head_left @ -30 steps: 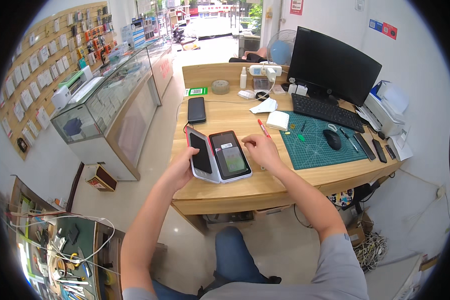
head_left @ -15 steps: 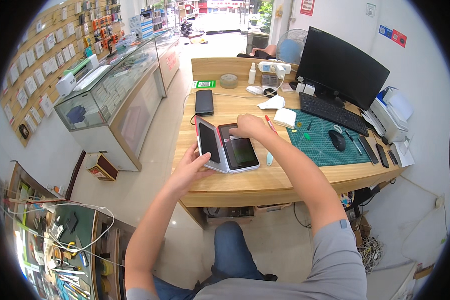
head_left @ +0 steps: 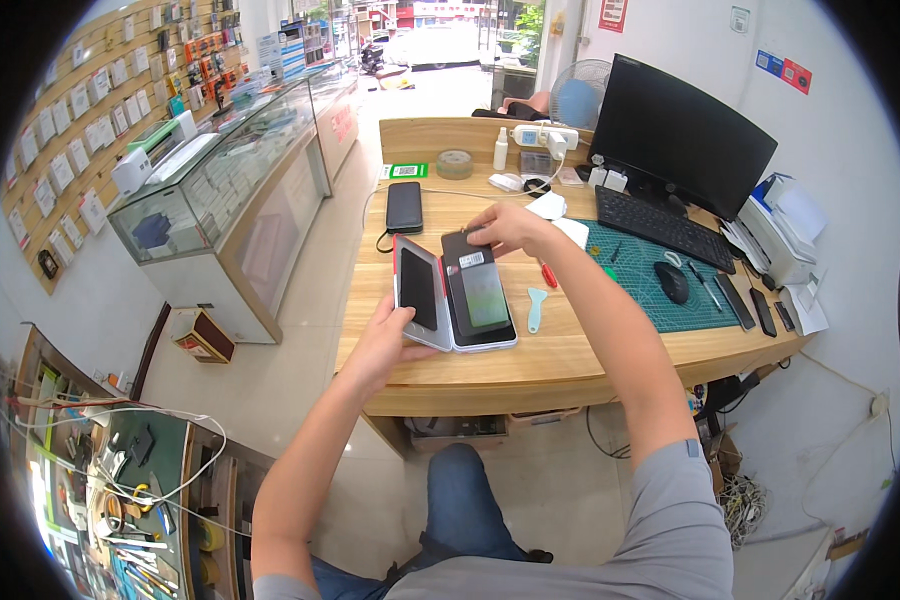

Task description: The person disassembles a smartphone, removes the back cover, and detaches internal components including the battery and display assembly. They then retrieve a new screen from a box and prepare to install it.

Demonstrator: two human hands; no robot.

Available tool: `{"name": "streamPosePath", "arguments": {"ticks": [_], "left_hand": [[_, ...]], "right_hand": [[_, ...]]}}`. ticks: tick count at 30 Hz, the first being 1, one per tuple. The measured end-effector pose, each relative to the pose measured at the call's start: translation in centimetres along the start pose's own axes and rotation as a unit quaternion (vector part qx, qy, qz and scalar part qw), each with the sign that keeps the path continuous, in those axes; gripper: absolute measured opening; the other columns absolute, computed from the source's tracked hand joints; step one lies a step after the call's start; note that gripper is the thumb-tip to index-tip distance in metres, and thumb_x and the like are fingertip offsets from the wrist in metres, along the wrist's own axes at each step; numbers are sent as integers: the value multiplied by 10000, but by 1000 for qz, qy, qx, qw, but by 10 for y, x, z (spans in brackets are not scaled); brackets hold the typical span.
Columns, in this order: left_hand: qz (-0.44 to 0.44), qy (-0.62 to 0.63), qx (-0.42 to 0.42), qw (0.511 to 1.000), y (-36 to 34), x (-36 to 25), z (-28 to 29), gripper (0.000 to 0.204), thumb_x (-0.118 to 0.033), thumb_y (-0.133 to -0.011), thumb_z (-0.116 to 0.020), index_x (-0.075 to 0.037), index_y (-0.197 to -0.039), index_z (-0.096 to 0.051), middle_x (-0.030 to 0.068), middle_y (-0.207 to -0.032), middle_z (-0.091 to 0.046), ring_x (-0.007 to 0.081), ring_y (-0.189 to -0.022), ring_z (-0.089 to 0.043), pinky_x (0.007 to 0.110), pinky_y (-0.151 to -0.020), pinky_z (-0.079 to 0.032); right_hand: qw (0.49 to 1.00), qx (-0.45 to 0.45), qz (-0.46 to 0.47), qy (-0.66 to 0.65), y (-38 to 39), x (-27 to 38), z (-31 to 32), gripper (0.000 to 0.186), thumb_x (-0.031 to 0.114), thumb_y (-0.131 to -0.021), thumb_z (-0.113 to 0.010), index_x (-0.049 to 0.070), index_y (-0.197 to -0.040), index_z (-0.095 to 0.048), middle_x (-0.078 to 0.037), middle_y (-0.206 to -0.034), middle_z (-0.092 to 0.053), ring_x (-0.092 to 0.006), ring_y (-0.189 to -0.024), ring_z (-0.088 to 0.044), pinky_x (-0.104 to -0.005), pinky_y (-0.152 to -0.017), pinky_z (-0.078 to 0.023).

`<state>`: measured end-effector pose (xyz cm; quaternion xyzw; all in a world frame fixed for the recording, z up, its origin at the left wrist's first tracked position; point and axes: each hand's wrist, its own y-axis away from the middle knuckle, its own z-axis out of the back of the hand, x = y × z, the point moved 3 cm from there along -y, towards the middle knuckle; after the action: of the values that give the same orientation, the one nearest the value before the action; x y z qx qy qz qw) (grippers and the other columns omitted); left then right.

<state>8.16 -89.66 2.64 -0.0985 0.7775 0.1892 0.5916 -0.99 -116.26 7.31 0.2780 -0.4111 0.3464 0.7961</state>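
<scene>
My left hand [head_left: 378, 345] grips the lower left edge of a flat box [head_left: 431, 338] that lies open like a book on the wooden desk, its thumb on the pale frame. A dark window or panel fills the box's left half; the right half is a black tray. At the tray's far end, my right hand [head_left: 508, 230] pinches the top of a dark phone screen panel [head_left: 486, 296] with a white label and a greenish sheen. The panel's far end is raised out of the tray; its near end is still over it.
A light-blue scraper [head_left: 536, 311] and a red pen [head_left: 549, 275] lie right of the box. Beyond it are a black phone-like case [head_left: 404, 207] and a tape roll [head_left: 455, 164]. Rightward are a green cutting mat [head_left: 620, 290], mouse [head_left: 672, 283], keyboard [head_left: 665, 231] and monitor [head_left: 682, 135].
My right hand has moved slightly up and right, lifting the far end of the panel from the tray. My left hand keeps its hold on the box.
</scene>
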Motion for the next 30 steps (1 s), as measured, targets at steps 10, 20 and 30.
{"name": "streamPosePath", "arguments": {"ticks": [10,20,30], "left_hand": [[-352,-405,-211,817,-25,-13,-3,822,-348,-947,-706,54,-1526,-283,223,-1457,-452,344,-1357,-458,457,-1092,-419],[-196,-247,-72,946,-82,-61,-54,722,-284,-831,-843,74,-1369,-521,102,-863,-714,163,-714,-695,291,-633,-548],[-242,-479,-56,842,-107,-24,-52,425,-117,-860,-757,75,-1222,-646,217,-934,-729,366,-899,-716,409,-830,-563]], "right_hand": [[975,-107,164,-110,52,42,39,231,152,-965,-706,26,-1158,-701,-43,-1039,-721,-119,-911,-688,-291,-808,-582],[938,-152,170,-262,60,45,51,241,157,-990,-679,4,-1176,-679,-67,-1045,-712,-153,-948,-688,-328,-839,-581],[906,-276,251,-198,82,27,97,299,147,-965,-705,-7,-1219,-671,-48,-994,-716,-85,-786,-642,-240,-656,-503]]}}
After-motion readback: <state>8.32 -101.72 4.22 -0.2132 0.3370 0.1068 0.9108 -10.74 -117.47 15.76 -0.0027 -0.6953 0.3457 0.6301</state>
